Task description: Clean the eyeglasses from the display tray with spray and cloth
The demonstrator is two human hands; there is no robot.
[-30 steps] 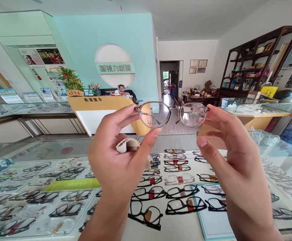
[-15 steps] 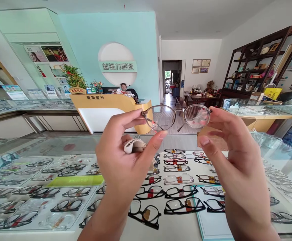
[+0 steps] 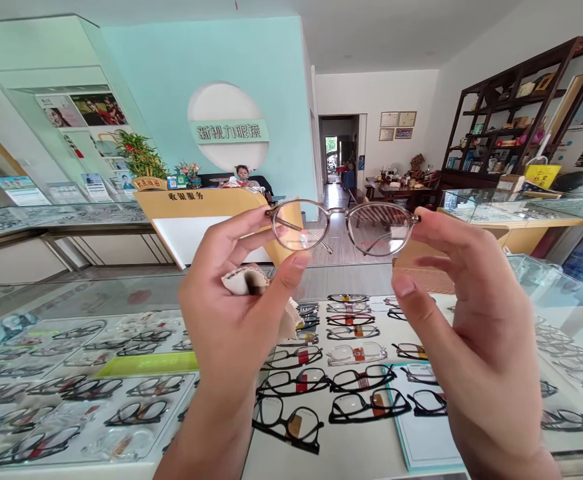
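A pair of eyeglasses [image 3: 338, 212] with thin greyish, see-through round frames is held up in front of me, lenses facing the room. The fingertips of my left hand [image 3: 231, 300] grip its left end near the hinge. A beige cleaning cloth [image 3: 241, 280] is tucked in that same palm, its loose end hanging behind the thumb. My right hand [image 3: 476, 300] holds the other end by the fingertips, its thumb apart below the lens. Under both hands, rows of black-framed glasses [image 3: 369, 407] with small coloured tags lie in the display counter.
A glass-topped counter [image 3: 136, 287] runs across the front, with a lime-green strip [image 3: 149, 363] among trays of glasses. Beyond stands a yellow and white cashier desk [image 3: 206, 203], a person [image 3: 244, 177] seated behind it. A dark wooden shelf [image 3: 506, 120] is at right.
The glasses have shifted slightly left and turned, so the lenses sit more level. My left hand moved a little left, and more of the cloth shows. The whole view shifted slightly.
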